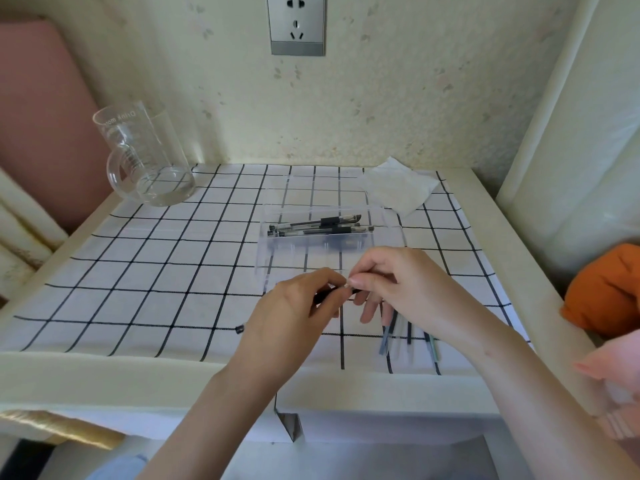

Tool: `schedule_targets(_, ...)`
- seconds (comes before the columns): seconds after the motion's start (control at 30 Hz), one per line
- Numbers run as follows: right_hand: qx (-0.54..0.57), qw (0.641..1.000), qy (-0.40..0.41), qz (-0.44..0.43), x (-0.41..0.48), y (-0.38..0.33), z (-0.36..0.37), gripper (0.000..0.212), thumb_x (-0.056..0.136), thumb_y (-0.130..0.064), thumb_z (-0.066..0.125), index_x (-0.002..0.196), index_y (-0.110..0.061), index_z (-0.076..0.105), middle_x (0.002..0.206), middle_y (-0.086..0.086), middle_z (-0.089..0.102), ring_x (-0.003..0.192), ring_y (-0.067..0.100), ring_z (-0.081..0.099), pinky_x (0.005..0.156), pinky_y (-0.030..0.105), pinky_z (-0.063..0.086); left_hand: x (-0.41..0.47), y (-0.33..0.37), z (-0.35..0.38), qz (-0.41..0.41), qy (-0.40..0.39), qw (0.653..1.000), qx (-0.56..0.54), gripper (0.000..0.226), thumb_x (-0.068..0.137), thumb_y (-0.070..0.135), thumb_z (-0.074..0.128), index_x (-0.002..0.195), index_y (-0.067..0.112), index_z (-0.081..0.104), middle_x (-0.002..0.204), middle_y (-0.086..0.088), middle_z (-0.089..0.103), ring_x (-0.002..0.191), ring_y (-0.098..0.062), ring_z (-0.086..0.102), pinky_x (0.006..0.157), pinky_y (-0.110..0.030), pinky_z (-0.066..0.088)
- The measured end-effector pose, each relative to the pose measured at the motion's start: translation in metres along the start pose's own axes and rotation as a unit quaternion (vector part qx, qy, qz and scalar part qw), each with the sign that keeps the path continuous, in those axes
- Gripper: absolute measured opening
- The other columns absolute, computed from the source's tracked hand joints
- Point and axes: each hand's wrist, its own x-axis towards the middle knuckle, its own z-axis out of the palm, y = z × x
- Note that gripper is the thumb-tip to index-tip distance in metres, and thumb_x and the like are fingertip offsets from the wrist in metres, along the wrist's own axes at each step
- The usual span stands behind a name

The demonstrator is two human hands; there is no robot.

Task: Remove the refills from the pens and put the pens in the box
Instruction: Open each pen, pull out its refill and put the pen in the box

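While a glass jug [149,157] stands far left on the surface [138,271], your left hand [294,313] holds a black pen [330,293] in its grip and your right hand [398,282] pinches its end. The clear box [298,252], just behind, has pens [318,227] inside. Refills [408,336] lie near right.

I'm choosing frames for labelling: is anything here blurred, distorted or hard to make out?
Head view: the refills by the right hand look smeared; the pen pinched between it and the left hand is soft too; the clear box walls barely show against the cloth; the table edges bow from the wide lens.
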Motion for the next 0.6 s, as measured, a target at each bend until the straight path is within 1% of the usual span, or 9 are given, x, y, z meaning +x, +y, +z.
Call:
schedule_targets(0.1,0.015,1.000,-0.011,-0.004,0.000,-0.001,-0.001,0.011,0.093,-0.014,0.056,0.086,-0.007,0.062,0.069,0.007,0.069,0.056,0.019,0.068,0.052,0.027,0.053,0.000,0.000,-0.001,-0.001,0.018,1.000,0.010,0.015,0.087,0.044,0.053,0.088,0.033,0.063,0.057,0.015,0.053,0.052,-0.006,0.047,0.049,-0.017,0.032)
schedule_targets(0.17,0.032,0.999,-0.019,-0.001,0.001,-0.001,-0.002,0.012,0.093,-0.012,0.056,0.087,-0.004,0.062,0.067,0.009,0.068,0.055,0.020,0.068,0.051,0.025,0.054,0.000,0.002,-0.003,-0.010,0.014,1.000,0.014,0.017,0.085,0.047,0.053,0.088,0.035,0.065,0.053,0.016,0.050,0.052,-0.003,0.047,0.047,-0.013,0.027)
schedule_targets(0.23,0.047,0.999,-0.026,-0.001,0.001,0.000,-0.003,0.012,0.092,-0.010,0.056,0.087,-0.001,0.061,0.069,0.013,0.067,0.056,0.022,0.068,0.052,0.026,0.055,0.000,0.002,-0.004,-0.015,0.012,0.999,0.030,0.019,0.084,0.051,0.053,0.089,0.038,0.065,0.047,0.014,0.045,0.051,0.000,0.046,0.046,-0.013,0.029)
schedule_targets(0.3,0.067,0.997,-0.030,-0.007,0.001,-0.001,-0.006,0.011,0.092,-0.008,0.057,0.086,0.000,0.060,0.072,0.017,0.067,0.057,0.024,0.068,0.052,0.028,0.055,0.001,0.002,-0.007,-0.011,0.016,0.999,0.047,0.021,0.082,0.055,0.052,0.090,0.041,0.065,0.045,0.011,0.045,0.051,-0.001,0.046,0.046,-0.013,0.030)
schedule_targets(0.37,0.085,0.996,-0.024,-0.012,0.001,-0.001,-0.006,0.009,0.091,-0.008,0.058,0.086,-0.001,0.061,0.073,0.018,0.068,0.058,0.024,0.069,0.053,0.028,0.055,0.000,0.002,-0.010,-0.020,0.010,0.999,0.040,0.021,0.081,0.057,0.052,0.090,0.042,0.062,0.050,0.014,0.049,0.051,-0.003,0.046,0.047,-0.014,0.027)
schedule_targets(0.43,0.070,0.998,-0.004,0.001,0.002,0.002,-0.007,0.008,0.091,-0.009,0.058,0.084,-0.005,0.060,0.076,0.015,0.069,0.060,0.019,0.070,0.052,0.026,0.054,-0.002,0.000,-0.013,-0.041,0.000,0.998,0.038,0.026,0.079,0.059,0.052,0.097,0.041,0.055,0.058,0.012,0.051,0.053,-0.006,0.048,0.050,-0.019,0.034)
schedule_targets(0.47,0.048,0.999,0.008,0.013,0.003,0.005,-0.007,0.009,0.091,-0.009,0.057,0.083,-0.008,0.059,0.077,0.013,0.070,0.061,0.016,0.070,0.051,0.024,0.054,-0.002,-0.003,-0.015,-0.051,0.003,0.998,0.044,0.031,0.078,0.058,0.052,0.102,0.038,0.050,0.064,0.014,0.053,0.056,-0.005,0.050,0.053,-0.021,0.039)
schedule_targets(0.53,-0.007,0.999,0.022,0.034,0.004,0.010,-0.005,0.011,0.092,-0.011,0.057,0.081,-0.012,0.059,0.078,0.004,0.070,0.063,0.010,0.070,0.048,0.022,0.051,-0.002,-0.009,-0.021,-0.061,0.041,0.996,0.041,0.028,0.083,0.050,0.055,0.103,0.033,0.044,0.074,0.018,0.055,0.063,0.000,0.054,0.056,-0.021,0.042)
schedule_targets(0.6,-0.078,0.996,0.009,0.037,0.002,0.012,0.002,0.009,0.090,-0.019,0.060,0.082,-0.016,0.062,0.078,-0.005,0.068,0.067,0.006,0.068,0.051,0.018,0.047,0.001,-0.015,-0.027,-0.066,0.091,0.994,0.009,0.018,0.089,0.035,0.055,0.099,0.031,0.042,0.077,0.017,0.060,0.066,-0.002,0.058,0.058,-0.024,0.044)
